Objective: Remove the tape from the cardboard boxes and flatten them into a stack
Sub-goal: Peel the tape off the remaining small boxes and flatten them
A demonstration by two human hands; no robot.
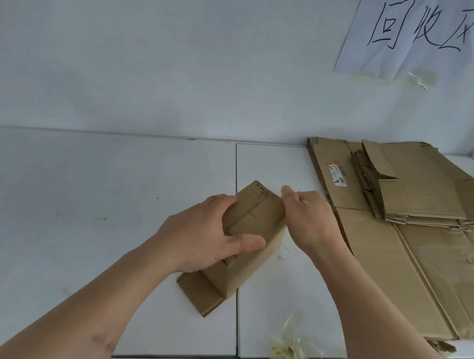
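Box [250, 238]: small, mid-table, long axis running near-left to far-right, bottom flap splayed near. Left hand [206, 237] clasps its left side; right hand [307, 220] pinches the far-right top edge. Stack [414, 210]: far right, nearer the right hand. Tape wad [287, 352]: near edge.

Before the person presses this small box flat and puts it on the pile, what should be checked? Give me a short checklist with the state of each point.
1. Both hands on the small box: ok. The left hand grips its near side, and the right hand holds its far top edge.
2. Tape gone from the box: cannot tell; the hands cover part of it.
3. Bottom flaps open: ok, one flap lies out on the table.
4. Room on the flattened stack: ok, its top is free.
5. Path to the stack: ok, nothing stands between.
6. Removed tape out of the way: ok, it lies at the near table edge.
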